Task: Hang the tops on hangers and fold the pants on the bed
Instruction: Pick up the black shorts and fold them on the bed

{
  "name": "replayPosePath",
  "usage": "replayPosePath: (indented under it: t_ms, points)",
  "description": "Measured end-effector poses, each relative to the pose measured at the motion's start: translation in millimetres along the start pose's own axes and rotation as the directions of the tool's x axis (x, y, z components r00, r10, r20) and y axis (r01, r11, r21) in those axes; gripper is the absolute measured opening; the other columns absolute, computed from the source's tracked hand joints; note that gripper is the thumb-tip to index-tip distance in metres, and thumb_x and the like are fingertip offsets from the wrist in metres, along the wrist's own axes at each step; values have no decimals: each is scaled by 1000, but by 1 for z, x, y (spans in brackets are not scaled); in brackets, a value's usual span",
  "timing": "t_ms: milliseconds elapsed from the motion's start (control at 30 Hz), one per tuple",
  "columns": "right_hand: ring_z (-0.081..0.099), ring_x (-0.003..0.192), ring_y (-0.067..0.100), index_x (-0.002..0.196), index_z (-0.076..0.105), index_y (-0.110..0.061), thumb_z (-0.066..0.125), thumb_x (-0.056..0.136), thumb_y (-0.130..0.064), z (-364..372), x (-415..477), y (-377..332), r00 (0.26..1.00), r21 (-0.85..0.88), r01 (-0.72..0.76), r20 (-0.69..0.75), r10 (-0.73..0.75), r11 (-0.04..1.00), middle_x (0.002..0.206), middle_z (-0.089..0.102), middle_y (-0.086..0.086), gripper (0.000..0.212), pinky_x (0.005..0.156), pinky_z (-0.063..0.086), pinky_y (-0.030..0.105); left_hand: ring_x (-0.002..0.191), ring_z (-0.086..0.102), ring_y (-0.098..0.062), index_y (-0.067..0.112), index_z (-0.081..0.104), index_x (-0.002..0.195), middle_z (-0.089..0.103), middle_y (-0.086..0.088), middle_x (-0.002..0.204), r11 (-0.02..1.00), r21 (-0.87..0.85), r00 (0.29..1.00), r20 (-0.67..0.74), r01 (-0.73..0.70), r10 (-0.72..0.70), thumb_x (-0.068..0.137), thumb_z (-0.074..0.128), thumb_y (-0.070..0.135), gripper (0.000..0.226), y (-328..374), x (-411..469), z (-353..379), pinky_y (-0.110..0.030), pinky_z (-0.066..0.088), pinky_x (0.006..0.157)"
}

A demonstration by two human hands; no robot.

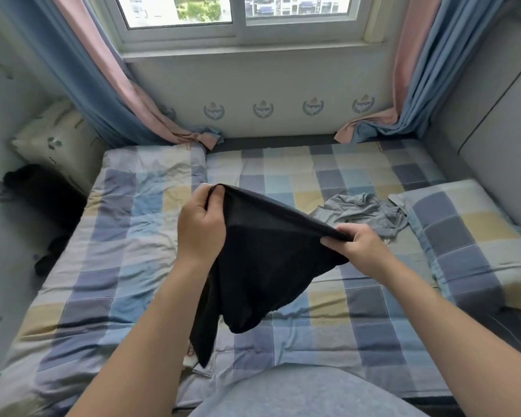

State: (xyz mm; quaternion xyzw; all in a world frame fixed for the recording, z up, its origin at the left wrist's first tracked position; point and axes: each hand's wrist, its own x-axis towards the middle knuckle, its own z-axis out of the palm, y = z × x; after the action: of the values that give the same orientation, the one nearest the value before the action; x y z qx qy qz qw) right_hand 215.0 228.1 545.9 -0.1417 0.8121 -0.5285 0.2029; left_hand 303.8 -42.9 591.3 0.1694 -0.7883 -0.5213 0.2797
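Above the person's grey clothing [307, 392], the left hand [200, 227] and the right hand [355, 251] each pinch the top edge of the black garment [268, 266], which is held over the middle of the bed [373, 311]. Its loose hanging end may bunch when lowered, and the fold would be crooked.

Arms outstretched; left hand [200, 228], right hand [355, 249] each pinch black garment [268, 266].
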Motion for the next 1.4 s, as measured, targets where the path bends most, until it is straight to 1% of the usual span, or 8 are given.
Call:
replayPosePath:
  t_ms: [267, 500, 600, 733, 833, 1000, 1167, 1400]
  points:
    - [66, 86, 24, 108, 65, 5, 52, 104, -13, 20, 4, -80, 983, 143, 24, 179, -50, 989, 95, 67, 15, 23, 78, 55, 37, 112, 62, -25, 20, 70, 112, 66, -10, 117, 974, 144, 956, 210, 176, -204, 105, 50, 31, 24, -34, 14, 6, -44, 48, 104]
    - [66, 87, 24, 117, 57, 9, 46, 104, -5, 28, 8, -104, 1000, 241, -7, 10, 5, 970, 101, 64, 18, 22, 77, 59, 37, 74, 66, -9, 21, 63, 86, 68, 4, 78, 993, -14, 959, 259, 120, -112, 103, 55, 26, 19, -24, -33, 19, -22, 50, 68]
    - [64, 80, 26, 110, 57, 5, 49, 104, -9, 27, 4, -112, 998, 180, 32, -51, -23, 983, 93, 64, 15, 18, 77, 54, 44, 77, 69, -6, 24, 68, 93, 72, 7, 82, 987, -28, 824, 555, 156, -114, 96, 67, 31, 7, -21, -49, 23, -23, 53, 71]
    - [59, 74, 23, 98, 57, -5, 51, 103, -10, 28, -5, -129, 993, 317, 111, -71, -93, 942, 84, 57, 11, 9, 71, 56, 36, 102, 63, 8, 43, 59, 116, 66, 24, 113, 965, 134, 666, 702, 224, -252, 72, 74, 62, 50, -31, -63, 39, -15, 50, 77]
    - [53, 63, 13, 90, 56, -11, 50, 103, -5, 27, -8, -143, 987, 490, 159, -106, -122, 857, 71, 53, 0, 16, 60, 51, 27, 102, 56, 16, 43, 53, 124, 63, 30, 114, 957, 210, 685, 668, 203, -292, 78, 76, 51, 53, -46, -68, 54, -11, 45, 76]
    - [56, 68, 13, 86, 61, -13, 54, 101, -7, 16, -5, -149, 965, 531, 240, -221, -141, 813, 71, 58, -2, 17, 66, 51, 29, 103, 65, -16, 31, 66, 120, 72, 13, 111, 939, 302, 764, 562, 165, -315, 99, 58, 27, 23, -64, -62, 57, -39, 53, 91]
    - [66, 103, 22, 123, 60, -7, 60, 99, -10, 5, 10, -119, 940, 463, 147, -340, 23, 874, 110, 69, 9, 24, 96, 55, 41, 83, 64, 1, 41, 66, 87, 71, 22, 87, 954, 253, 809, 520, 161, -274, 101, 50, 38, 22, -62, -54, 43, -31, 52, 76]
    - [59, 109, 2, 131, 54, -26, 62, 98, -17, 20, 6, -66, 974, 360, -65, -178, 137, 931, 135, 56, -5, 35, 76, 45, 21, 81, 70, -8, 31, 74, 79, 75, 14, 81, 937, 62, 862, 375, 342, -340, 100, 54, 37, 30, -46, -28, 15, -40, 56, 77]
